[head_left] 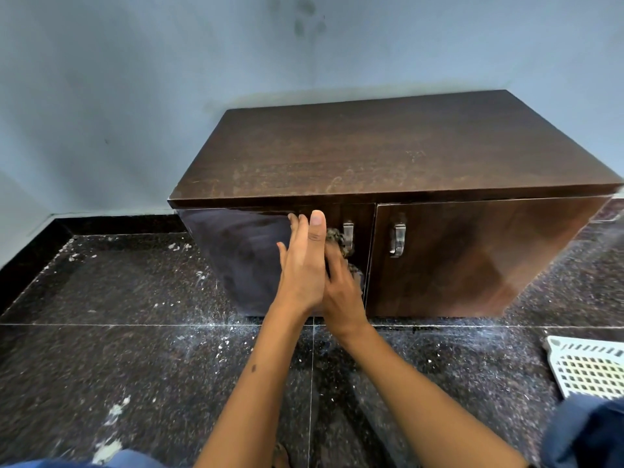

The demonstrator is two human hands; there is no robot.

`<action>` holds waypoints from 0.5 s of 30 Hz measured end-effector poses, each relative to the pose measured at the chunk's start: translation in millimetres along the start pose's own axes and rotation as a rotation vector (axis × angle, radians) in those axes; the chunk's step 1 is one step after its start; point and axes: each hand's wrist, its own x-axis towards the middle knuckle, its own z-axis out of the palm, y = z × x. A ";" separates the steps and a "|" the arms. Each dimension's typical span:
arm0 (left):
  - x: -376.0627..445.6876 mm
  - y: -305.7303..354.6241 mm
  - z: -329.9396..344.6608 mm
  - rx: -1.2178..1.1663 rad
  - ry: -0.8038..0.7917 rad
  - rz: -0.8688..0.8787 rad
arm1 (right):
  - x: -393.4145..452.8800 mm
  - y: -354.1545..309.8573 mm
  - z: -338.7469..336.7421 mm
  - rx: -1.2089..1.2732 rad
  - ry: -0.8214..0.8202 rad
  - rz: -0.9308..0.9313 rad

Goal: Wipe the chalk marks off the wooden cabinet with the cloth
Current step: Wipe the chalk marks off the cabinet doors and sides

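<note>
Nearest us, blue-clad knees [587,434] frame the dark speckled floor [135,349], which is flecked with white bits; a white slotted basket [587,369] lies at the floor's right edge. Our two forearms reach forward and meet in front of the wooden cabinet [472,258]. Our left hand [304,265] stands edge-on with straight fingers [317,224] lying against the left door near its upper edge. Our right hand [341,285] sits just behind and to the right of it, pressing the cloth [337,239] to the same door; only a mottled bunch of cloth shows past the fingers, touching the left door's metal handle [348,233]. Whether those fingers curl round it we cannot tell. Farther on, faint chalk marks [337,184] smear the cabinet top near its front edge, below the pale wall [135,96].
</note>
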 end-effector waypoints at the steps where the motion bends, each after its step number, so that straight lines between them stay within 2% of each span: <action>1: -1.5 -0.3 0.2 -0.001 -0.011 -0.005 | -6.0 2.7 2.5 0.000 -0.033 0.060; 4: -2.3 1.5 1.1 0.004 -0.018 -0.047 | -30.8 13.1 10.0 0.014 -0.096 0.152; 6: -1.7 1.4 1.3 -0.027 -0.036 -0.061 | -46.4 11.0 10.1 0.186 -0.049 0.406; 8: -1.3 0.4 3.3 -0.029 -0.030 -0.059 | -53.5 2.3 2.5 0.417 0.181 0.668; 9: -0.4 -1.0 4.6 -0.027 -0.023 -0.052 | -52.1 -5.7 -4.7 0.480 0.314 0.731; 12: 3.8 0.4 8.9 -0.019 -0.015 -0.029 | -28.9 -21.6 -25.8 0.459 0.535 0.669; 15: 7.3 1.3 13.3 -0.006 -0.005 -0.011 | 3.4 -22.6 -40.4 0.427 0.505 0.511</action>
